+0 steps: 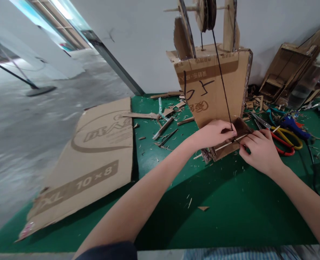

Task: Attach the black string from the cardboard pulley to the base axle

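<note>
Cord (224, 85) Hangs From Cardboard Pulley (202, 16) Over Green Worktable (230, 224)

Two bare hands meet at the foot of an upright cardboard tower (211, 97), its front printed and marked by hand in black. The dark cord slants down the front from the pulley, which sits on a wooden rod (176, 9) between cardboard uprights on top. The left hand (218, 133) is nearly closed, thumb and finger pinching the cord just above a small cardboard tray (226, 151) at the tower's base. The right hand (261, 150) sits just beside it with fingers curled in, the tips next to the cord's lower part; whether they grip it cannot be told. A thin stick (222, 146) lies across the tray beneath the left hand.

Near the right hand, red-handled scissors (285, 148) lie beside a yellow handle (296, 137) and a blue tool (295, 127) trailing a cable. A clear bottle (307, 86) stands tilted in view before another cardboard build (284, 72) by the pale wall (149, 39). Cardboard scraps (163, 128) litter the table left of the tower, and a flat cardboard sheet (105, 144), printed "10×8", overhangs the table's left edge.
</note>
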A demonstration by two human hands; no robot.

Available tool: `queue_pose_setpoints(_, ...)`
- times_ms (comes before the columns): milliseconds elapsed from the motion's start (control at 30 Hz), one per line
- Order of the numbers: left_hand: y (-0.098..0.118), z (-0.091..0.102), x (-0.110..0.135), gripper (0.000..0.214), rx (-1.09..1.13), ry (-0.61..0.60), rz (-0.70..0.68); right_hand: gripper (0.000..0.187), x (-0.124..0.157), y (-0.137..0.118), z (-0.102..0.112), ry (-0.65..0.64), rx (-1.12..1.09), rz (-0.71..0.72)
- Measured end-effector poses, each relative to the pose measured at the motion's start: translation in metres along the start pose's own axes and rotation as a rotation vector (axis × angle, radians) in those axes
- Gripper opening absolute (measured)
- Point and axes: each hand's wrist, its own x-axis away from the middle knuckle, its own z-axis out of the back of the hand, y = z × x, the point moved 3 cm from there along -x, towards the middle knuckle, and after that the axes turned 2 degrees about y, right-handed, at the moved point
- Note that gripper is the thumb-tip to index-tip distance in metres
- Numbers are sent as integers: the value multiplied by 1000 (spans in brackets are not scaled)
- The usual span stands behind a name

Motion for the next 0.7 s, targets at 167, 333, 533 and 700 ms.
queue_pose_setpoints(167, -5, 1, 1, 23, 96, 6, 105, 15, 2, -5, -2, -96, -5, 77)
queue_pose_setpoints(333, -4, 4, 3, 25, 26, 17, 113, 13, 1, -10, -1, -141, -107, 87)
queue_pose_setpoints(533, -2, 5, 3, 28, -68, 28, 70, 14, 2, -10, 1, -93, -274, 20)
queue_pose_setpoints(700, 0, 3, 2, 28, -79, 90, 97, 12, 4, -12, -5, -199, -471, -24)
